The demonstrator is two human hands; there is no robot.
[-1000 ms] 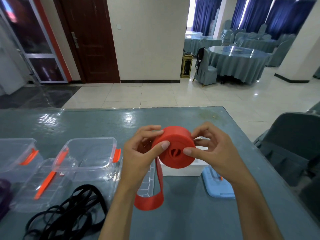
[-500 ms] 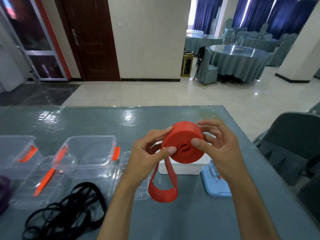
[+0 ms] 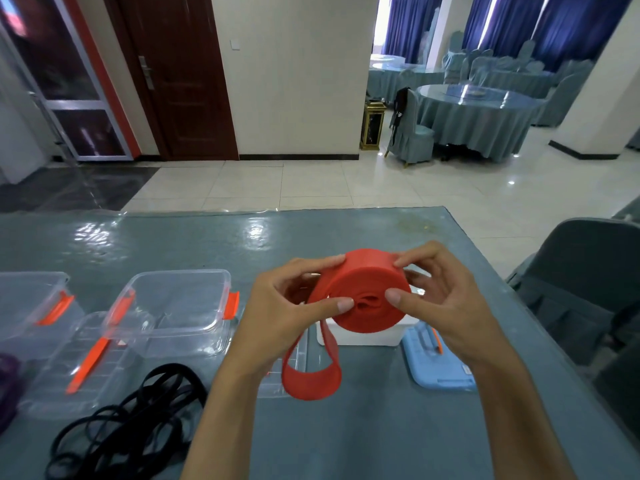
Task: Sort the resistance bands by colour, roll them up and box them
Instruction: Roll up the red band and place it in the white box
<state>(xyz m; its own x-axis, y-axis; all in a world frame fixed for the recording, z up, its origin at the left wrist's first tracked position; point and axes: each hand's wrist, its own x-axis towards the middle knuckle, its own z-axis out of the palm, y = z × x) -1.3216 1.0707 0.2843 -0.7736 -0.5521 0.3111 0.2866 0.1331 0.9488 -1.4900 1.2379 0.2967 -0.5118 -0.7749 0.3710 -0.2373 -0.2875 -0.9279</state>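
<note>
While both hands (image 3: 284, 306) grip the red roll (image 3: 367, 289), table edge (image 3: 485, 268) lies right.

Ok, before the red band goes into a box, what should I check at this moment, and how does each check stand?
1. Both hands hold the roll: ok, left hand and right hand grip the red band.
2. Fully rolled: not ok, a loose loop hangs below the roll.
3. White box open: cannot tell, the roll hides its top.
4. Clear box open: ok, no lid on it.
5. Black bands rolled: not ok, they lie tangled on the table.
</note>
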